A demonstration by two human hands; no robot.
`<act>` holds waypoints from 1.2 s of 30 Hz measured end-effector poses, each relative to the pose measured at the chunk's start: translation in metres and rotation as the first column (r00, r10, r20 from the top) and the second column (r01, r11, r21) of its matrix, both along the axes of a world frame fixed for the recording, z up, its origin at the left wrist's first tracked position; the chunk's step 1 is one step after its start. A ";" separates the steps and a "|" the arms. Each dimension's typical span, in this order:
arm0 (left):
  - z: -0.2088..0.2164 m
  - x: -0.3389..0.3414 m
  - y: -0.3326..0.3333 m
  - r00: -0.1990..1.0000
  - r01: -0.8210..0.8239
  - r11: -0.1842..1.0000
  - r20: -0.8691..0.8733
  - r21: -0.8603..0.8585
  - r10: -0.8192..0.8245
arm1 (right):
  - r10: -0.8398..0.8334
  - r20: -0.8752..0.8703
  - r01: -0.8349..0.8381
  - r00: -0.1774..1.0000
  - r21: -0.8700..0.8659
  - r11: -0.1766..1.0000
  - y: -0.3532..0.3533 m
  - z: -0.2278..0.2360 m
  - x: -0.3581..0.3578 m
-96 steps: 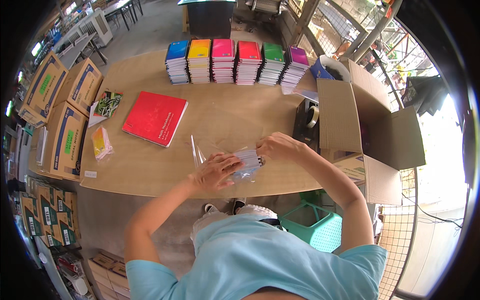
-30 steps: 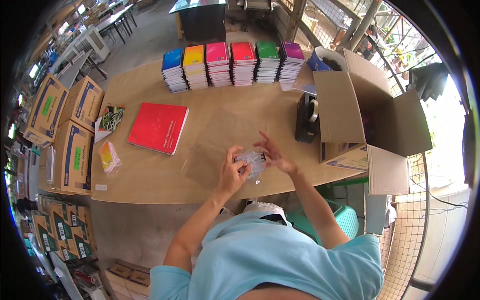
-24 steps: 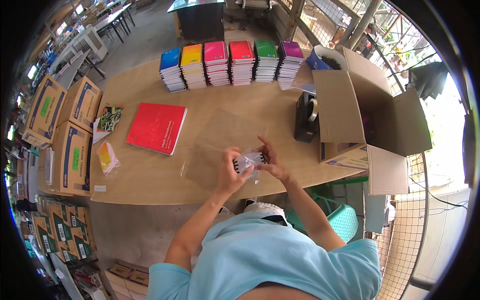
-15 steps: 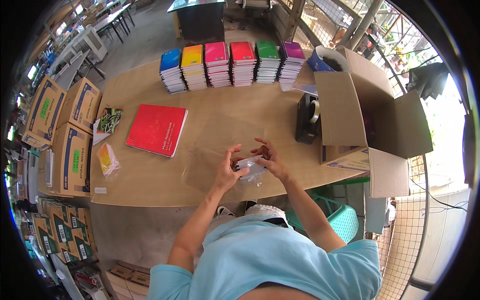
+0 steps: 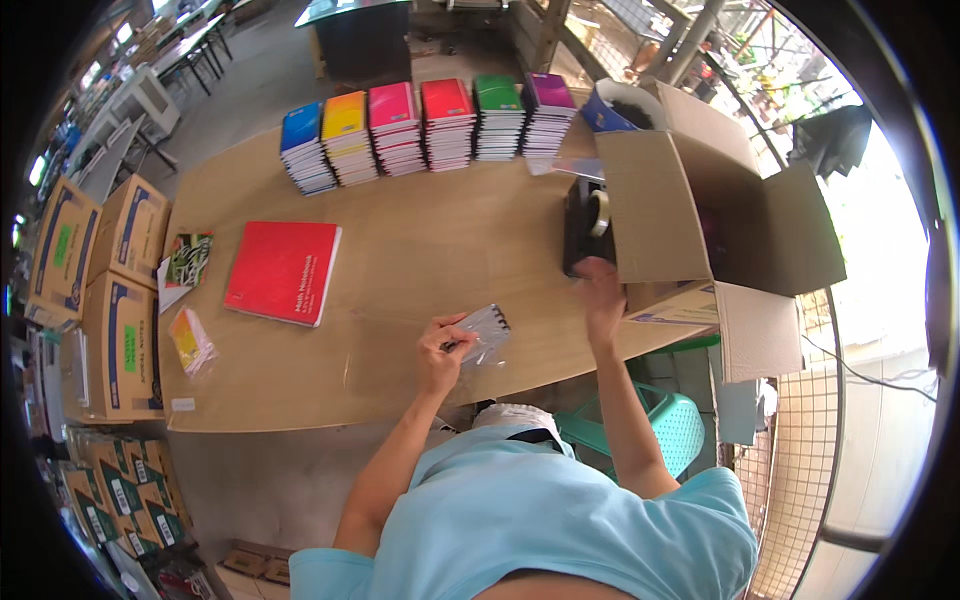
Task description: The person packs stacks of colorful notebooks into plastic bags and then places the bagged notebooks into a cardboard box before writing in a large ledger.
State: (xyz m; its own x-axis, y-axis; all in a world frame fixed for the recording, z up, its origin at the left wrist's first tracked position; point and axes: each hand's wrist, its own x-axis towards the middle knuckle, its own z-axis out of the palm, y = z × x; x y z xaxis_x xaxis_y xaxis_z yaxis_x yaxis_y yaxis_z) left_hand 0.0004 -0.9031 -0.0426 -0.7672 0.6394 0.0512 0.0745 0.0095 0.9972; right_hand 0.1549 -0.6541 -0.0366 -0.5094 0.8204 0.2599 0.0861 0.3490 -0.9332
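Above the near part of the table, my left hand (image 5: 443, 352) is closed on a small spiral notebook (image 5: 486, 328) in clear plastic wrap. Its dark coil faces right, and loose film hangs below it. My right hand (image 5: 601, 295) is at the near end of the black tape dispenser (image 5: 578, 232), which carries a roll of clear tape (image 5: 600, 212). Motion blurs those fingers, so whether they touch the dispenser or hold anything is unclear. Clear plastic film (image 5: 385, 350) lies flat on the table left of my left hand.
Several stacks of coloured notebooks (image 5: 447, 125) line the table's far side. A large red notebook (image 5: 283, 272) lies at left, near a plastic-wrapped yellow pack (image 5: 190, 340). An open cardboard box (image 5: 655, 205) stands at right, above a green stool (image 5: 672, 428). Closed cartons (image 5: 122, 345) stand beyond the left edge.
My right hand has let go of the wrapped notebook and moved right to the tape dispenser. My left hand keeps the notebook, now tilted with its coil to the right. The view has shifted slightly.
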 end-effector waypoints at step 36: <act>-0.011 -0.006 0.000 0.997 0.047 0.996 -0.058 0.072 -0.043 | 0.194 0.111 -0.079 0.975 -0.640 0.764 -0.141 -0.009 -0.023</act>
State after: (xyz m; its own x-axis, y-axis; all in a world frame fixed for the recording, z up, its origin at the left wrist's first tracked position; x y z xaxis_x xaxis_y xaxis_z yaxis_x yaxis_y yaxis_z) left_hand -0.0058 -0.9028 -0.0534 -0.7325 0.6659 0.1418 0.1294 -0.0684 0.9892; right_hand 0.1319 -0.7948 -0.0457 -0.6160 0.6878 -0.3841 0.2511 -0.2907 -0.9233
